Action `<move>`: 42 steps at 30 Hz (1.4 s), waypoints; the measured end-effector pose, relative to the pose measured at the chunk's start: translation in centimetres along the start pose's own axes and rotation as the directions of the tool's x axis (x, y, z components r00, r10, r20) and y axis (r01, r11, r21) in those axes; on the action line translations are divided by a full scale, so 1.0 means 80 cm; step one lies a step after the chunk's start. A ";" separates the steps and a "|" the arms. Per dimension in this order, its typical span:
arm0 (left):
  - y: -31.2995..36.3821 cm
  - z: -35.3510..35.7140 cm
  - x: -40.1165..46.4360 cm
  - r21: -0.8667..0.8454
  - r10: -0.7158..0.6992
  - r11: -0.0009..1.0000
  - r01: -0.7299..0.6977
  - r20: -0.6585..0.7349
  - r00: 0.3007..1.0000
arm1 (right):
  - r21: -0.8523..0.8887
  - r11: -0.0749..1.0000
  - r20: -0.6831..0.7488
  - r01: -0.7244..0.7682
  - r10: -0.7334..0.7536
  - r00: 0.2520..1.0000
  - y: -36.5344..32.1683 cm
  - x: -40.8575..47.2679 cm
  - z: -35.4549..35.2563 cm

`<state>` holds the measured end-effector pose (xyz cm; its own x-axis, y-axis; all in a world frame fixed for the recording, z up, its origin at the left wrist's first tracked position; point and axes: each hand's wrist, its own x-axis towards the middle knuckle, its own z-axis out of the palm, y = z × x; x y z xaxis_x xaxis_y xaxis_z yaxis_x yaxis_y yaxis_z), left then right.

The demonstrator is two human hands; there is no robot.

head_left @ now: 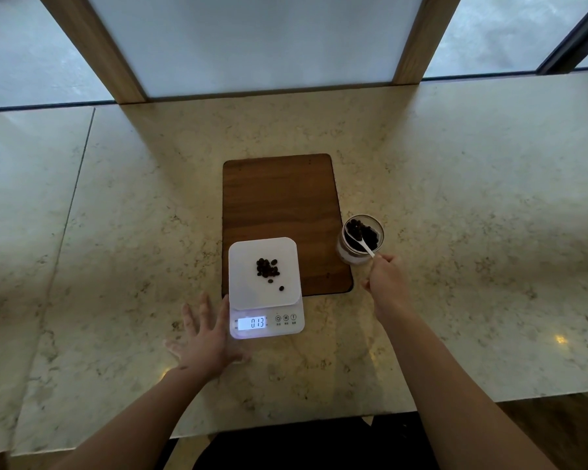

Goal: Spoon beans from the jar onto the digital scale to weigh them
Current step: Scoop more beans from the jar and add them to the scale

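Observation:
A white digital scale (245, 286) sits near the front of the counter, its lit display reading 013. A small heap of dark beans (267, 268) lies on its platform, with one or two strays nearer the front. To the right stands a glass jar (360, 257) holding more dark beans (369, 234). My right hand (386, 283) grips the handle of a white spoon (364, 246), whose bowl is down among the beans in the jar. My left hand (206, 337) rests flat on the counter with fingers spread, touching the scale's left front corner.
A brown wooden board (282, 198) lies under the scale's back half, with the jar at its right edge. All of it rests on a pale marble counter (472, 215). Windows and wooden frames rise behind. The counter's front edge runs just below my forearms.

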<state>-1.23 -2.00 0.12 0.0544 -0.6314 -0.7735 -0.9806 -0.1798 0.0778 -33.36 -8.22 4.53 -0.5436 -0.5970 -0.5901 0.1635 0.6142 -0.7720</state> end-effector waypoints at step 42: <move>0.003 -0.001 -0.004 0.006 0.000 1.000 0.000 -0.010 1.000 | -0.035 0.999 0.055 0.001 0.000 0.998 -0.007 0.019 -0.017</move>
<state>-1.48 -1.93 0.43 0.0565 -0.6386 -0.7675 -0.9817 -0.1757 0.0739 -35.42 -8.76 4.42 -0.4975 -0.6241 -0.6025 0.1335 0.6312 -0.7640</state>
